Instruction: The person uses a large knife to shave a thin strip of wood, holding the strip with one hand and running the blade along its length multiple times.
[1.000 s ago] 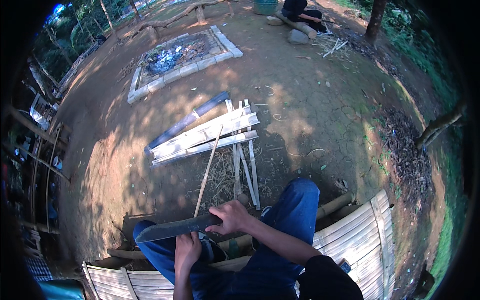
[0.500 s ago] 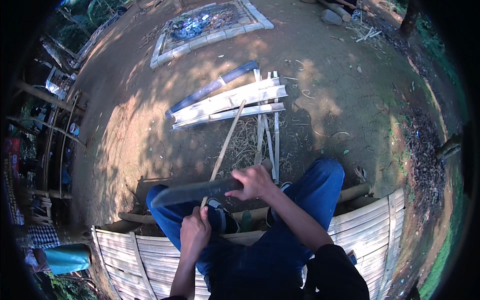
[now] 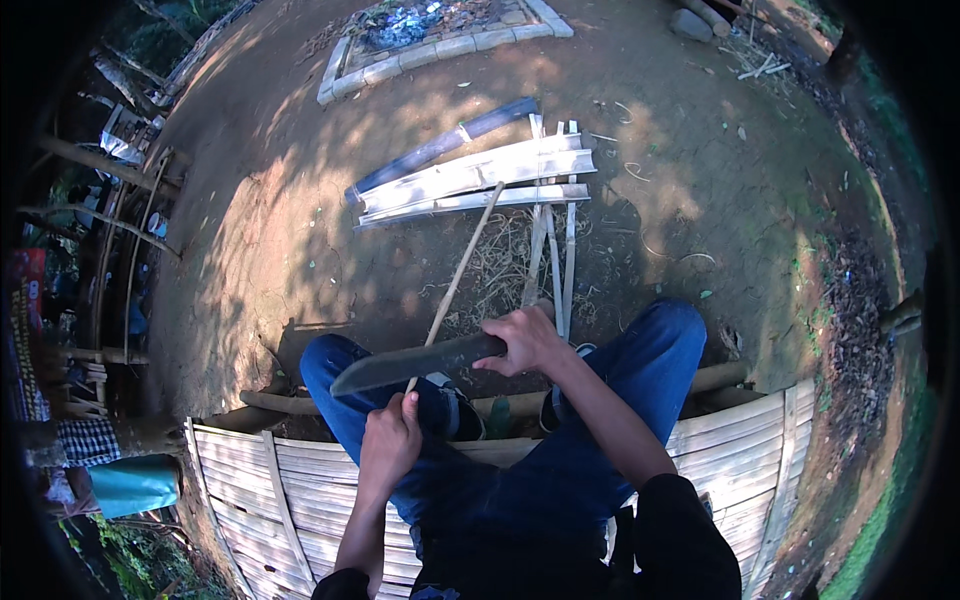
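My left hand (image 3: pixel 391 440) is closed around the near end of a thin bamboo strip (image 3: pixel 463 268), which slants away from me toward the split bamboo on the ground. My right hand (image 3: pixel 522 341) grips the handle of a machete (image 3: pixel 415 364). Its broad dark blade points left and lies across the strip, just beyond my left hand. The handle is mostly covered by my fingers. Farther out lie pale split bamboo halves (image 3: pixel 470 176) and a dark bamboo piece (image 3: pixel 440 148). Several narrow bamboo slats (image 3: pixel 556 270) run beneath them toward my feet.
I sit on a bamboo-slat bench (image 3: pixel 735 450), knees apart. Curly shavings (image 3: pixel 497 262) litter the dirt between my feet and the split bamboo. A block-edged fire pit (image 3: pixel 447 57) is at the far side. Wooden poles (image 3: pixel 110 165) stand at left; a grey rock (image 3: pixel 692 25) lies far right.
The blade has shifted slightly along the strip and my right hand has moved a little right and up. My view has tilted, so the ground things appear higher. Both grips stay.
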The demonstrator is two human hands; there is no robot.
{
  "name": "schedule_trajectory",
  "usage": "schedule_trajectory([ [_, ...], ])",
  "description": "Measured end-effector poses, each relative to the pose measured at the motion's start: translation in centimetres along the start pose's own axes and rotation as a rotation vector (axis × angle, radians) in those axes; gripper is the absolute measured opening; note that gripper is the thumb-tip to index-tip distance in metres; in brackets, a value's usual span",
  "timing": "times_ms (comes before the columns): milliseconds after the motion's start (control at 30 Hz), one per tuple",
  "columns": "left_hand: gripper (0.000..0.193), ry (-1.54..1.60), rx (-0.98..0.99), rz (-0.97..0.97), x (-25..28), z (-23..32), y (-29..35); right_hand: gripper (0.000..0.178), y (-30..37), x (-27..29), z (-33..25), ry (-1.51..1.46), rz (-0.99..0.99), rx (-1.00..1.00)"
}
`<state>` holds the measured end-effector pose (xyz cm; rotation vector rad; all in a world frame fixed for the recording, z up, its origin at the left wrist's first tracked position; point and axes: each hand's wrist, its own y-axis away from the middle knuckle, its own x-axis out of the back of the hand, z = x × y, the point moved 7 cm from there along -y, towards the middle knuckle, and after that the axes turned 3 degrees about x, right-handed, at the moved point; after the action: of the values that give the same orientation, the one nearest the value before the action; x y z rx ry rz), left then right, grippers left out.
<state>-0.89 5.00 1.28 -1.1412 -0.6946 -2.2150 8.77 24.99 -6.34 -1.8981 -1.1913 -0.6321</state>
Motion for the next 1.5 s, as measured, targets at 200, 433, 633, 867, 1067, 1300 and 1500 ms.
schedule_trajectory([
  [200,0.045,0.035,-0.023,-0.093,0.2,-1.2,0.7,0.057,1.3,2.8,10.3,-0.352,0.325,-0.687],
  [433,0.049,0.130,0.114,-0.254,-3.6,-1.0,-1.7,0.059,0.8,-1.6,-1.8,-0.011,-0.215,-0.203],
  [633,0.048,0.041,0.160,-0.326,-3.0,-2.7,0.7,0.064,2.7,-1.2,8.1,-0.337,0.033,-0.763],
  [867,0.049,0.073,0.158,-0.287,-3.5,-4.7,-0.6,0.064,1.4,-4.5,2.6,-0.438,-0.207,-0.564],
  [1067,0.039,0.131,0.028,-0.201,-2.9,-1.9,-1.4,0.053,0.5,-3.4,-2.2,-0.118,-0.197,-0.086],
  [1300,0.043,0.157,-0.167,0.029,-1.2,1.4,-3.0,0.036,0.4,-2.8,2.7,-0.064,-0.016,-0.162],
  [1500,0.042,0.036,0.041,-0.191,-3.4,0.9,-3.1,0.047,1.8,-2.3,-1.1,-0.093,0.005,-0.200],
])
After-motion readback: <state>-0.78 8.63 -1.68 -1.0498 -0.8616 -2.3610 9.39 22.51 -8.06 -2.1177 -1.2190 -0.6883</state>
